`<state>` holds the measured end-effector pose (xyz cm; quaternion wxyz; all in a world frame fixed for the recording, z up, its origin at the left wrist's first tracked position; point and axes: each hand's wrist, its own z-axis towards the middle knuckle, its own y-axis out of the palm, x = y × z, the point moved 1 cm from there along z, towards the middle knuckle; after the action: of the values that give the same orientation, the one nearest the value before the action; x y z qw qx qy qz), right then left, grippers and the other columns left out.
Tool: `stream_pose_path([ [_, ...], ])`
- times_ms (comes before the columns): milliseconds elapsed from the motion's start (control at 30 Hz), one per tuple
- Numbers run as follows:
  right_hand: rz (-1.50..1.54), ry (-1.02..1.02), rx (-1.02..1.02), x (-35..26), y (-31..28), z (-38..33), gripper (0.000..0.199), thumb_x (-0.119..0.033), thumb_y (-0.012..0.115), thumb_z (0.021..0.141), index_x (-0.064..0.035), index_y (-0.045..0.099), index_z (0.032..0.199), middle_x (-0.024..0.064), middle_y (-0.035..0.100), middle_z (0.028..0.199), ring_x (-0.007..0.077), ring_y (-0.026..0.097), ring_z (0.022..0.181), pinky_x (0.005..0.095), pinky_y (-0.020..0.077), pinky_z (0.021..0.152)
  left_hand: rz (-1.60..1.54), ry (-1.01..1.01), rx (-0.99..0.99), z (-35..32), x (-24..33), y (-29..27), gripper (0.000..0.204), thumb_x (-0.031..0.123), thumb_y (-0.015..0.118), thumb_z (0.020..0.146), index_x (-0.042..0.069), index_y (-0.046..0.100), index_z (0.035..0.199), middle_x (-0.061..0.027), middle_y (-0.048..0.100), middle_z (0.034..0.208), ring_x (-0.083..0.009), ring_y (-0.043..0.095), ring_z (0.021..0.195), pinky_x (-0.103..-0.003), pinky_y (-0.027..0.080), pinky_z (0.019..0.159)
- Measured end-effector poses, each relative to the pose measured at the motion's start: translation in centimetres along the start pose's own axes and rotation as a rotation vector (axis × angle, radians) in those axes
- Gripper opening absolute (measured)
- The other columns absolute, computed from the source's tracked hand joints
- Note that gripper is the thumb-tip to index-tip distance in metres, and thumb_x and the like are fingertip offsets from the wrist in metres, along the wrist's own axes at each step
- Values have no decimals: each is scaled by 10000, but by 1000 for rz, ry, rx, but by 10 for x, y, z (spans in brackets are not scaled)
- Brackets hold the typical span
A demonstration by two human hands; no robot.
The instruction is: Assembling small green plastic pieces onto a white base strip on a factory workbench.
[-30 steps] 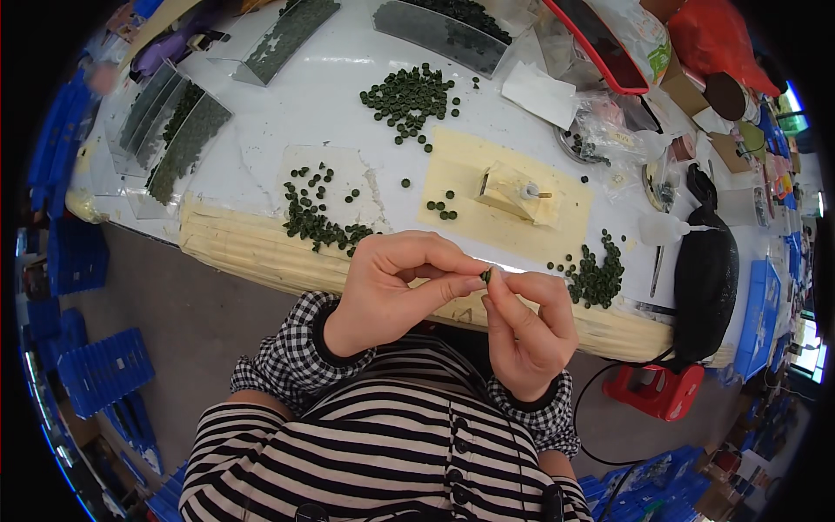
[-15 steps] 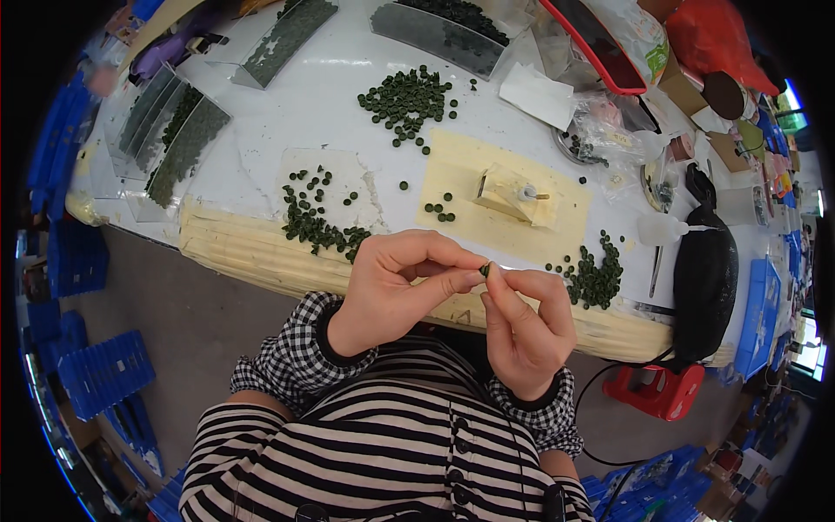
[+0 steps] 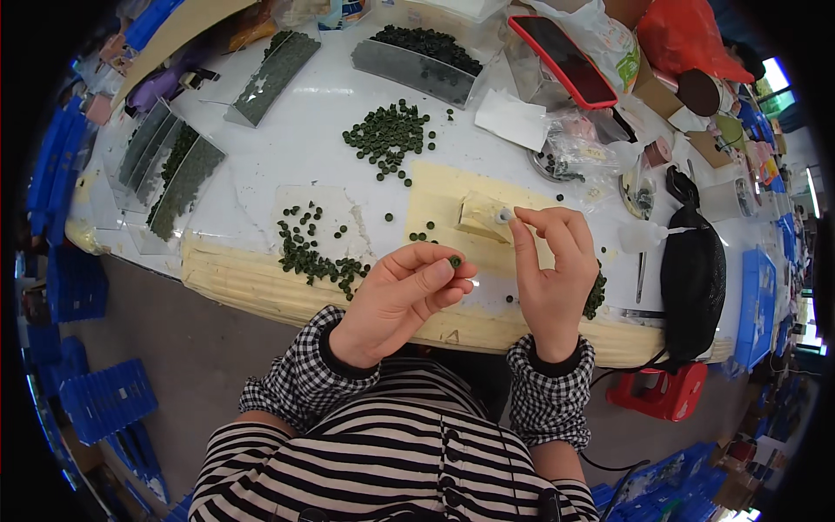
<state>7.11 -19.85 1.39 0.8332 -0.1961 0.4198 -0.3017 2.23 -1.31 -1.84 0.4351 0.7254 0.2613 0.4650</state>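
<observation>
Beyond both hands lies the white table (image 3: 287, 130) with a yellow pad (image 3: 439, 196) under the small block (image 3: 480, 216), which the right hand (image 3: 550, 277) touches with pinched fingertips, while the left hand (image 3: 400, 300) grips one green disc (image 3: 455, 261), loose green discs (image 3: 309, 257) lying just left of it.

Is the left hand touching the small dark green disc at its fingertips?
Touching. The head view shows the left hand pinching the small green disc between thumb and fingertips, no gap visible.
</observation>
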Motion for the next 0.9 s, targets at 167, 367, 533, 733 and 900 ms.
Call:
stream_pose_path([
  [167, 122, 11, 175, -25, -15, -2, 132, 14, 729, 791, -12, 688, 914, 94, 609, 863, 201, 584, 768, 294, 465, 673, -25, 1, -67, -1, 0, -4, 182, 97, 563, 979, 34, 632, 1135, -138, 650, 1174, -199, 638, 1074, -267, 537, 932],
  [367, 636, 109, -1, -36, -14, -16, 99, 5, 607, 911, 28, 595, 1007, 122, 593, 986, 165, 578, 867, 260, 489, 763, -21, -21, -94, -1, -2, 1, 172, 93, 556, 981, 33, 633, 1123, -160, 619, 1237, -209, 625, 1109, -272, 523, 968],
  [533, 733, 179, -12, -37, -7, -22, 94, -5, 596, 927, 30, 591, 1014, 120, 585, 986, 145, 577, 870, 236, 497, 746, -20, -20, -107, -2, 0, 5, 155, 71, 535, 985, 33, 616, 1113, -168, 610, 1245, -217, 625, 1115, -248, 546, 926],
  [733, 715, 160, -14, -39, -5, -21, 90, -11, 607, 923, 32, 600, 1001, 120, 590, 987, 150, 583, 865, 240, 503, 733, 7, -11, -101, -4, -2, 2, 158, 74, 536, 986, 32, 617, 1115, -167, 617, 1234, -218, 629, 1110, -253, 542, 933],
  [900, 641, 120, -38, -37, -7, -21, 88, -18, 612, 922, 33, 601, 993, 119, 592, 980, 156, 588, 852, 247, 509, 740, -13, -11, -97, -3, -2, 4, 161, 69, 539, 984, 35, 622, 1118, -163, 628, 1216, -218, 633, 1100, -258, 541, 933],
])
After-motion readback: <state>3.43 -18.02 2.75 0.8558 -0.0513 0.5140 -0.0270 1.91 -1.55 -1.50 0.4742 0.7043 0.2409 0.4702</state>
